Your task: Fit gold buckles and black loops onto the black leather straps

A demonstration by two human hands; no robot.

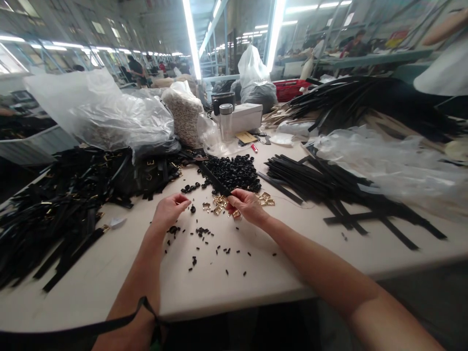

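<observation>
Your right hand (247, 206) grips 1 black strap (216, 181); whether your left hand (170, 209) holds anything, I can't tell. Buckled straps (91, 183) heap left of it; plain straps (310, 178) lie rightward, loose buckles (220, 200) by your right hand.

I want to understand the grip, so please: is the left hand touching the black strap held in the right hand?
Apart. The head view shows tabletop between the left hand and the black strap, which the right hand holds.
</observation>
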